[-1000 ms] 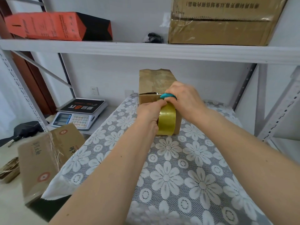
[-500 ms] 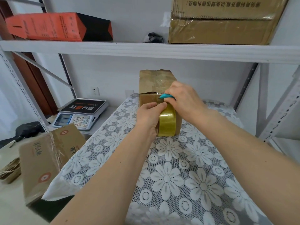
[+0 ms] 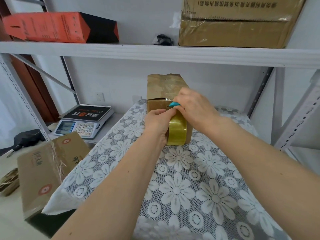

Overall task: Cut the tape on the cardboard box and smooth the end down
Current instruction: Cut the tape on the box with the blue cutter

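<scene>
A small cardboard box (image 3: 156, 105) stands at the far end of the lace-covered table (image 3: 190, 179), its rear flap upright. A yellowish roll of tape (image 3: 177, 131) rests on edge against the box's near face. My left hand (image 3: 157, 122) grips the roll from its left side. My right hand (image 3: 194, 108) is closed on a small teal cutter (image 3: 174, 104), whose tip points left at the tape just above the roll. The tape strip under the fingers is mostly hidden.
A digital scale (image 3: 84, 122) sits at the left on a lower shelf. A brown gift box with twine (image 3: 46, 168) stands at the near left. The upper shelf (image 3: 155, 52) holds an orange box (image 3: 46, 26) and a large carton (image 3: 233, 21).
My right hand has lifted slightly, showing more of the teal cutter and its tip. The left hand stays on the roll.
</scene>
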A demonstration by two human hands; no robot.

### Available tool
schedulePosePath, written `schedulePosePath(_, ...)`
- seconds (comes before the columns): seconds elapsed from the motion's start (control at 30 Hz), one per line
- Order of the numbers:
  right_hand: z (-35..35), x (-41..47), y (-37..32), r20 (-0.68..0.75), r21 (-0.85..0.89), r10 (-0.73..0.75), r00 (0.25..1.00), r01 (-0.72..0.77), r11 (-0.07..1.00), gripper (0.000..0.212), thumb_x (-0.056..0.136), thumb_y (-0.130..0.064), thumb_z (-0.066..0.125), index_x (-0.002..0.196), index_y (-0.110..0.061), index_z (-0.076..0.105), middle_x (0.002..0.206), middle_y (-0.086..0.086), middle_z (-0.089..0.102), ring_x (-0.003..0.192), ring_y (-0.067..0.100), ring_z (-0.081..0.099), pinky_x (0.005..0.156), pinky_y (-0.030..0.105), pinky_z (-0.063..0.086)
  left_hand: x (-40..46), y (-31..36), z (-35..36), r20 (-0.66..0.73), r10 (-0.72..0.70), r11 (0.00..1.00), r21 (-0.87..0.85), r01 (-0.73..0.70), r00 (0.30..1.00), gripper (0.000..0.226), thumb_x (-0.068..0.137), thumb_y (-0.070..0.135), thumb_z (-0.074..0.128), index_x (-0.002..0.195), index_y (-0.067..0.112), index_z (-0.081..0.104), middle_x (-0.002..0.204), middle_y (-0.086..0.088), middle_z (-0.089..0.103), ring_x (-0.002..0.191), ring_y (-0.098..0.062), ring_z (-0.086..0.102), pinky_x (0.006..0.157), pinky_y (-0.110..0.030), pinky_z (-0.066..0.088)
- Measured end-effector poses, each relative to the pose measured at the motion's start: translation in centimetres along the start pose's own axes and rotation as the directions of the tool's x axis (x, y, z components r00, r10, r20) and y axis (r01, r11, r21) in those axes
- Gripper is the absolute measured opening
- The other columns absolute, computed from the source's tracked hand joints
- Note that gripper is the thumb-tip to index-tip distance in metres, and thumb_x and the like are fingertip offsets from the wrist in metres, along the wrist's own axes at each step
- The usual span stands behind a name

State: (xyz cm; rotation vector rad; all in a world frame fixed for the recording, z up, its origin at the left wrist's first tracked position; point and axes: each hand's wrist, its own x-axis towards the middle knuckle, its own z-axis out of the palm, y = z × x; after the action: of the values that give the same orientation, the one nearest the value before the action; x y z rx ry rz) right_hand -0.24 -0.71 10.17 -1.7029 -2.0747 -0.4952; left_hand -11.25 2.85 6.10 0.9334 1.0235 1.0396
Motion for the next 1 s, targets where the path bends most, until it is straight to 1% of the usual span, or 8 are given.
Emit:
schedulePosePath(0.07, 0.07, 0.02, 0.01, -0.001, 0.002, 0.001, 1.000, -0.001, 1.000, 0.026, 0.095, -0.021, 0.049, 0.104, -0.002, 0.064, 0.107, 0.012, 0.056, 0.094, 0.027, 0.055, 0.078, 0.039, 0.047, -0.21, 0.09, -0.02, -0.006, -0.014, 1.000, -0.003, 0.014, 1.000, 0.034, 0.066, 0.020, 0.083, 0.095, 0.007, 0.069, 0.098, -0.020, 0.072, 0.089, -0.035, 0.071, 0.076, -0.053, 0.058)
schedulePosePath(0.2, 0.11, 0.08, 0.05, 0.011, 0.006, 0.005, 1.000, -0.005, 1.000, 0.026, 0.095, -0.020, 0.050, 0.105, -0.002, 0.065, 0.107, 0.013, 0.056, 0.092, 0.027, 0.056, 0.077, 0.039, 0.048, -0.32, 0.18, -0.27, 0.000, -0.048, 0.999, -0.021, 0.048, 0.999, 0.047, 0.066, 0.020, 0.084, 0.106, 0.006, 0.064, 0.097, -0.018, 0.072, 0.084, -0.031, 0.071, 0.070, -0.052, 0.059)
schedulePosePath(0.37, 0.10, 0.15, -0.06, 0.023, 0.005, 0.007, 1.000, -0.007, 1.000, 0.025, 0.095, -0.018, 0.049, 0.103, -0.001, 0.065, 0.106, 0.013, 0.056, 0.091, 0.028, 0.056, 0.077, 0.041, 0.048, -0.01, 0.20, -0.41, -0.005, -0.031, 0.999, -0.011, 0.031, 0.999, 0.044, 0.067, 0.019, 0.083, 0.105, 0.006, 0.065, 0.094, -0.016, 0.072, 0.075, -0.026, 0.069, 0.058, -0.035, 0.057)
schedulePosePath(0.53, 0.19, 0.18, -0.23, 0.022, -0.030, -0.007, 1.000, 0.008, 1.000, 0.024, 0.096, -0.014, 0.046, 0.100, -0.001, 0.065, 0.102, 0.013, 0.055, 0.086, 0.026, 0.055, 0.073, 0.040, 0.049, -0.15, 0.21, -0.57, 0.065, -0.121, 0.992, -0.036, 0.124, 0.991, 0.053, 0.065, 0.024, 0.084, 0.111, 0.006, 0.064, 0.097, -0.017, 0.073, 0.082, -0.029, 0.072, 0.073, -0.050, 0.059)
schedulePosePath(0.63, 0.52, 0.62, -0.30, 0.020, -0.061, 0.007, 1.000, -0.005, 0.998, 0.020, 0.095, -0.011, 0.046, 0.092, 0.001, 0.062, 0.095, 0.012, 0.051, 0.079, 0.023, 0.049, 0.062, 0.033, 0.038, -0.16, 0.27, -0.49, 0.082, -0.114, 0.993, -0.022, 0.116, 0.990, 0.042, 0.071, 0.023, 0.081, 0.107, 0.007, 0.065, 0.089, -0.015, 0.072, 0.071, -0.025, 0.070, 0.066, -0.043, 0.060)
schedulePosePath(0.7, 0.69, 0.85, -0.36, 0.021, -0.070, 0.019, 1.000, -0.017, 0.997, 0.018, 0.095, -0.010, 0.046, 0.089, 0.001, 0.059, 0.093, 0.011, 0.049, 0.076, 0.022, 0.046, 0.060, 0.030, 0.030, -0.26, 0.21, -0.38, 0.073, -0.094, 0.995, -0.011, 0.095, 0.993, 0.034, 0.073, 0.022, 0.080, 0.101, 0.008, 0.067, 0.084, -0.014, 0.071, 0.067, -0.025, 0.069, 0.064, -0.043, 0.059)
schedulePosePath(0.83, 0.74, 0.81, -0.41, 0.015, -0.080, 0.003, 1.000, -0.002, 0.997, 0.015, 0.094, -0.010, 0.048, 0.089, 0.001, 0.059, 0.096, 0.012, 0.051, 0.076, 0.020, 0.042, 0.061, 0.029, 0.029, -0.51, 0.10, -0.11, 0.048, -0.067, 0.998, 0.023, 0.066, 0.997, 0.023, 0.072, 0.023, 0.080, 0.087, 0.009, 0.069, 0.094, -0.018, 0.073, 0.084, -0.033, 0.072, 0.078, -0.056, 0.057)
schedulePosePath(1.0, 0.56, 0.35, -0.23, -0.004, -0.116, 0.002, 1.000, -0.003, 0.993, 0.016, 0.094, -0.009, 0.049, 0.087, 0.000, 0.061, 0.094, 0.012, 0.050, 0.072, 0.021, 0.042, 0.059, 0.031, 0.030, -0.67, 0.05, 0.23, 0.021, -0.042, 0.999, 0.026, 0.041, 0.999, 0.021, 0.072, 0.021, 0.080, 0.086, 0.010, 0.069, 0.090, -0.016, 0.074, 0.084, -0.034, 0.072, 0.078, -0.058, 0.057)
